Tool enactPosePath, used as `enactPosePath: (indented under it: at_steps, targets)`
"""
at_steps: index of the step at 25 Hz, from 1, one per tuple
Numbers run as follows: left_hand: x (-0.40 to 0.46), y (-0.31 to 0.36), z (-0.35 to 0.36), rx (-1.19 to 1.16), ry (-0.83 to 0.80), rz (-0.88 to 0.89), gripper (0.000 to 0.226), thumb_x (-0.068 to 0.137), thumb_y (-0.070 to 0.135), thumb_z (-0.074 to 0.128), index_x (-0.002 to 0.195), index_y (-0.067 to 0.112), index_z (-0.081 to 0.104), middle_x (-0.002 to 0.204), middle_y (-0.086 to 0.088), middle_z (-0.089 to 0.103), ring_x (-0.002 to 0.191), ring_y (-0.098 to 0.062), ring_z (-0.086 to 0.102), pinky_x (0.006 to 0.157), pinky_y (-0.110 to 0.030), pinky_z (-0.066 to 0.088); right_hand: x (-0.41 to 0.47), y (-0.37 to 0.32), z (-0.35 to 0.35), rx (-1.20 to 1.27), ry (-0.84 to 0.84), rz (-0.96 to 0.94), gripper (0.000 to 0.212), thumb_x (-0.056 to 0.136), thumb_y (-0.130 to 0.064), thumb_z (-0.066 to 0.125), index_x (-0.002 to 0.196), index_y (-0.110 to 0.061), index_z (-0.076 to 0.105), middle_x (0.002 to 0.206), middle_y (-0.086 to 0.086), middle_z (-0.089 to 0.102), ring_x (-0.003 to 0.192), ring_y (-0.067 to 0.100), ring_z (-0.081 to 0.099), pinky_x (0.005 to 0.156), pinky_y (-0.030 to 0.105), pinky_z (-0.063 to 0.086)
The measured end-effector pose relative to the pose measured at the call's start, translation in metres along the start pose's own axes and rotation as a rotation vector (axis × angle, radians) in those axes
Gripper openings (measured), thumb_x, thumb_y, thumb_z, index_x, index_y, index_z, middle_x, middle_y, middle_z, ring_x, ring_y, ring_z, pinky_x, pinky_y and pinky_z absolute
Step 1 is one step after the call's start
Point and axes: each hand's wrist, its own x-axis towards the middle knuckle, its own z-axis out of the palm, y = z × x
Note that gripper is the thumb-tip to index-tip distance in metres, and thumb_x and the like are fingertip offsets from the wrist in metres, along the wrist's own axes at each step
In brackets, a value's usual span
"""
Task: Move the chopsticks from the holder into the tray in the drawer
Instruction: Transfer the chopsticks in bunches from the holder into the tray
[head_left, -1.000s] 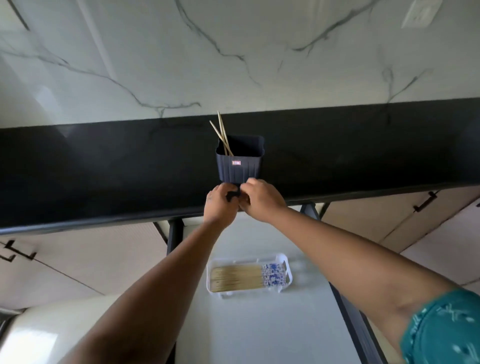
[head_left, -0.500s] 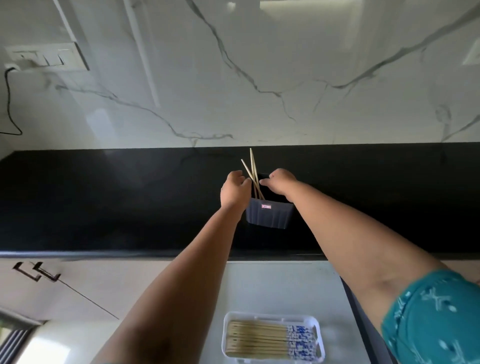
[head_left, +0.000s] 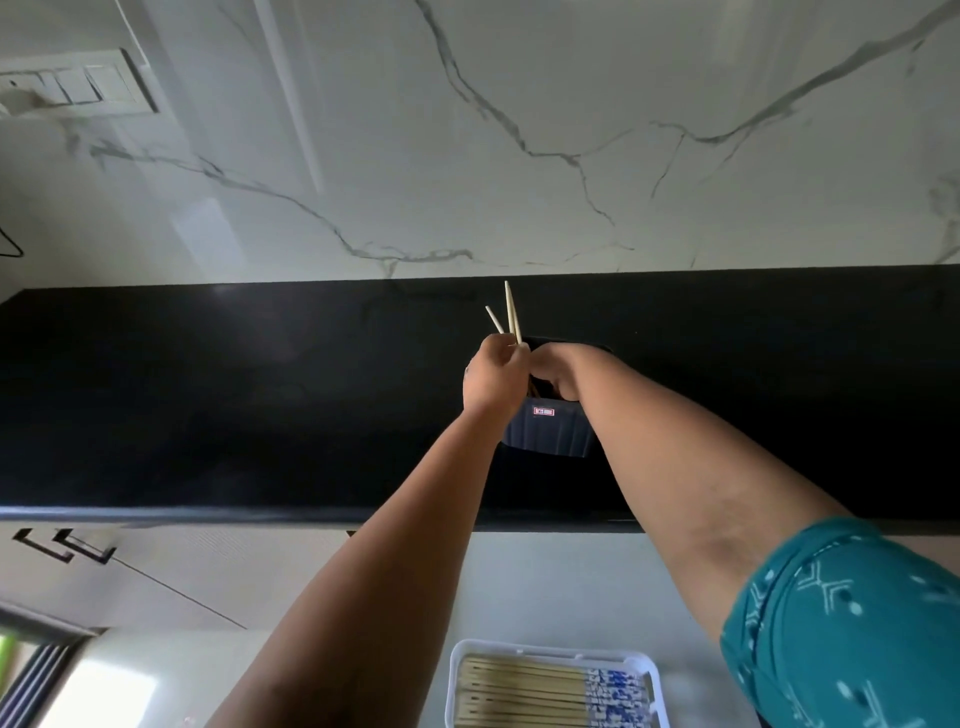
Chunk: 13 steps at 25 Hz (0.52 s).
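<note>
Both hands at the chopstick holder on the black surface.

The left hand (head_left: 493, 376) has its grip clamped on the chopsticks (head_left: 510, 314), whose tips stick up above the dark holder (head_left: 548, 434). The right hand (head_left: 563, 371) reaches into the holder's mouth; whether its grip is together or apart cannot be told. Below, the white tray (head_left: 649, 675) in the drawer holds a row of chopsticks lying flat.
</note>
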Motion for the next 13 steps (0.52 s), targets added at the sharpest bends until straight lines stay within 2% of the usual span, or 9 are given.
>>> enactPosePath:
  at_steps: [2,4,5,6,7,9,11,12,13]
  targets:
    - [0.001,-0.003,0.002,-0.011,0.035,0.007,0.028,0.089,0.031,0.053,0.114,0.021,0.062,0.107,0.002,0.067,0.093,-0.013,0.062,0.077,-0.028,0.05,-0.001,0.001,0.003,-0.123,0.017,-0.072,0.04,0.104,-0.019,0.032,0.141,-0.007,0.04,0.137,0.012,0.047,0.127,0.031,0.045,0.111,0.042,0.035]
    - [0.001,-0.002,0.001,-0.051,0.112,0.004,0.02,0.088,0.029,0.054,0.104,0.022,0.064,0.095,0.007,0.067,0.088,-0.011,0.062,0.073,-0.026,0.051,-0.006,0.002,0.0,-0.282,0.09,-0.075,0.029,0.1,-0.019,0.034,0.119,-0.01,0.054,0.113,0.013,0.056,0.095,0.029,0.055,0.087,0.039,0.048]
    - [0.002,0.0,0.001,-0.072,0.15,-0.009,0.017,0.088,0.027,0.054,0.1,0.023,0.064,0.09,0.01,0.065,0.088,-0.012,0.063,0.073,-0.028,0.052,-0.01,0.003,-0.002,-0.304,0.138,-0.073,0.024,0.098,-0.016,0.037,0.109,-0.009,0.057,0.1,0.012,0.056,0.081,0.026,0.052,0.073,0.036,0.046]
    - [0.0,0.002,0.002,-0.095,0.175,-0.021,0.014,0.088,0.026,0.054,0.098,0.023,0.064,0.087,0.011,0.064,0.088,-0.012,0.063,0.076,-0.03,0.054,-0.014,0.003,-0.005,-0.284,0.189,-0.091,0.02,0.097,-0.013,0.039,0.107,-0.008,0.056,0.095,0.012,0.054,0.076,0.025,0.05,0.067,0.034,0.043]
    - [-0.003,0.005,0.001,-0.119,0.186,-0.027,0.014,0.088,0.026,0.055,0.098,0.023,0.063,0.088,0.01,0.065,0.089,-0.012,0.064,0.078,-0.031,0.055,-0.02,0.0,-0.005,-0.211,0.265,-0.14,0.021,0.097,-0.012,0.041,0.112,-0.006,0.054,0.097,0.011,0.054,0.079,0.025,0.051,0.067,0.034,0.042]
    - [-0.018,0.015,0.001,-0.176,0.187,-0.009,0.018,0.09,0.031,0.056,0.104,0.022,0.063,0.098,0.005,0.068,0.091,-0.01,0.064,0.076,-0.025,0.053,-0.039,-0.013,-0.008,0.086,0.41,-0.299,0.02,0.099,-0.019,0.042,0.111,-0.006,0.052,0.096,0.009,0.054,0.084,0.023,0.055,0.072,0.033,0.044]
    - [-0.043,0.028,-0.003,-0.204,0.159,0.165,0.035,0.088,0.041,0.059,0.118,0.022,0.058,0.113,0.008,0.065,0.105,-0.009,0.062,0.08,-0.018,0.049,-0.082,-0.03,-0.013,0.404,0.427,-0.477,0.025,0.1,-0.03,0.035,0.093,-0.012,0.051,0.081,0.005,0.055,0.071,0.017,0.055,0.067,0.03,0.044]
    - [-0.059,0.033,-0.006,-0.181,0.154,0.323,0.047,0.088,0.046,0.059,0.128,0.022,0.052,0.125,0.009,0.06,0.118,-0.009,0.056,0.09,-0.019,0.047,-0.106,-0.034,-0.017,0.325,0.524,-0.614,0.023,0.1,-0.032,0.033,0.091,-0.015,0.047,0.079,0.004,0.057,0.068,0.014,0.057,0.065,0.026,0.046]
    - [-0.076,0.037,-0.01,-0.178,0.158,0.474,0.059,0.087,0.049,0.057,0.138,0.021,0.043,0.138,0.009,0.051,0.128,-0.008,0.048,0.099,-0.022,0.043,-0.13,-0.033,-0.017,0.09,0.709,-0.747,0.019,0.099,-0.031,0.032,0.094,-0.017,0.044,0.084,0.006,0.061,0.072,0.013,0.062,0.065,0.023,0.049]
